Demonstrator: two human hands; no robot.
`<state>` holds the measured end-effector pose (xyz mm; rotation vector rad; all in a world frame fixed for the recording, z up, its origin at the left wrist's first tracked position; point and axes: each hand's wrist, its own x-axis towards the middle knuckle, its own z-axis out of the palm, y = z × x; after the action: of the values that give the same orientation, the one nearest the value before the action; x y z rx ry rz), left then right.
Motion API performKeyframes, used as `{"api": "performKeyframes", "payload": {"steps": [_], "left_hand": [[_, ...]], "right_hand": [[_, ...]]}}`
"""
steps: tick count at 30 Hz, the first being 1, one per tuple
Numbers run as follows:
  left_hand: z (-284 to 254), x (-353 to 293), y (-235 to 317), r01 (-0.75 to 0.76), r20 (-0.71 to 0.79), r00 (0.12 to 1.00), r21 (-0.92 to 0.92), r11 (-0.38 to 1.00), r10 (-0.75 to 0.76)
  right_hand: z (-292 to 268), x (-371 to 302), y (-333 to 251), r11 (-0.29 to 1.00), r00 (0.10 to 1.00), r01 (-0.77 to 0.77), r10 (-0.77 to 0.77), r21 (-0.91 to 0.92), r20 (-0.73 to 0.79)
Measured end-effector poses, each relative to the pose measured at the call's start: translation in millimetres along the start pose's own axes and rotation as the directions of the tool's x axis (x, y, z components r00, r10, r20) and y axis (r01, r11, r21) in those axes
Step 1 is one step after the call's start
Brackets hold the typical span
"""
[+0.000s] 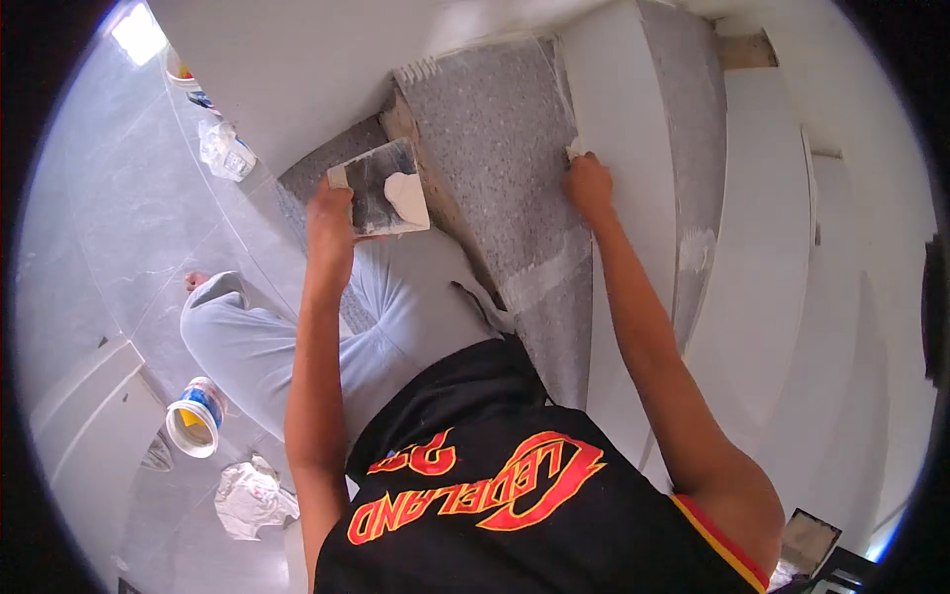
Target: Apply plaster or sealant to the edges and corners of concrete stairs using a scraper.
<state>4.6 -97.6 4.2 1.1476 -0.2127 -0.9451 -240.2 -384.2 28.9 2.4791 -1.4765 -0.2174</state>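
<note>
My left hand (332,220) is closed on the side of a flat plastering trowel (371,203), held level above my lap. A lump of white putty (404,196) lies on its right half. Farther right, my right hand (591,186) is closed on a small putty-smeared scraper (573,150), mostly hidden by the fingers. It meets the seam between a grey speckled stair tread (485,119) and the white riser (618,89). White smears run along that seam and across the tread's near part.
White-and-grey steps (757,168) rise to the right. On the tiled floor at left stand a bucket (194,421) with something yellow inside, a crumpled white cloth (252,497) and a plastic bag (226,150). Another bucket (181,71) is beyond. A white wall (297,69) borders the stairs ahead.
</note>
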Motion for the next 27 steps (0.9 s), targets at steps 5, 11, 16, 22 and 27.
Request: {"api": "performKeyframes", "payload": {"steps": [5,11,16,22,27], "left_hand": [[-4,7,0,-0.050,0.021,0.999,0.209,0.977,0.047],[2,10,-2,0.086,-0.024,0.996,-0.080,0.993,-0.088],[16,3,5,0.095,-0.009,0.995,-0.119,0.988,-0.097],[1,8,-6,0.105,0.045,0.994,-0.044,0.993,-0.103],[14,0,9,0.091,0.018,0.996,-0.086,0.992,-0.089]], "right_hand": [[-38,-19,33,0.991,0.996,-0.043,0.033,0.131,0.077],[-30,-67,17,0.997,0.994,-0.057,0.052,0.051,0.095],[1,-70,9,0.997,0.995,-0.020,0.027,-0.073,0.094],[-31,-52,10,0.995,0.942,0.093,-0.103,0.047,0.319],[-60,-17,18,0.981,0.985,0.162,-0.167,0.103,0.044]]}}
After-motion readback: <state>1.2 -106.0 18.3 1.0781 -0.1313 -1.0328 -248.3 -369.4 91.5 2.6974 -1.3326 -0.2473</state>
